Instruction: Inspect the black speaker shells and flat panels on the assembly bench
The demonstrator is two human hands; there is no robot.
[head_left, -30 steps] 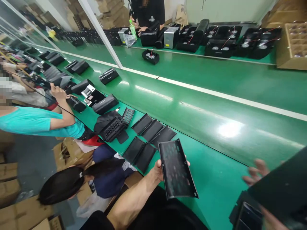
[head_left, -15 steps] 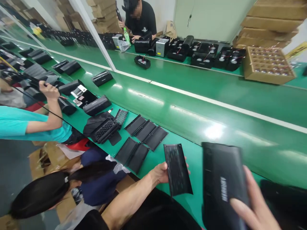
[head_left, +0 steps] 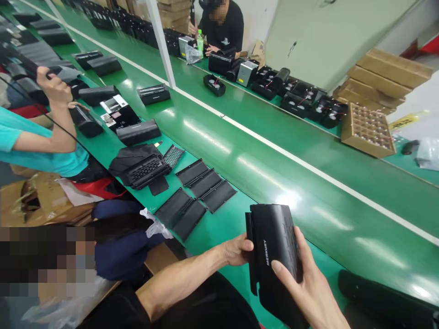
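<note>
My right hand (head_left: 310,281) grips a black speaker housing (head_left: 273,228) with white "MERKURY" lettering, thumb across its front and fingers along its right side. My left hand (head_left: 238,249) is closed on a thin black panel (head_left: 252,265), seen nearly edge-on along the housing's left side. Whether panel and housing touch along their full length, I cannot tell. Most of my left fingers are hidden behind these parts. Several flat black panels (head_left: 206,183) lie on the green bench (head_left: 219,224) to the left, beside a black perforated grille part (head_left: 146,171).
A co-worker in a turquoise shirt (head_left: 41,141) handles a black housing at left; another person sits close by at lower left. Across the green conveyor (head_left: 212,137), someone in black (head_left: 226,27) works near speaker units and a partitioned box (head_left: 366,130). Dark parts (head_left: 384,297) lie at right.
My right hand has brought the housing left, against or close beside the panel in my left hand. The panel has turned from face-on to nearly edge-on. My view has shifted and tilted.
</note>
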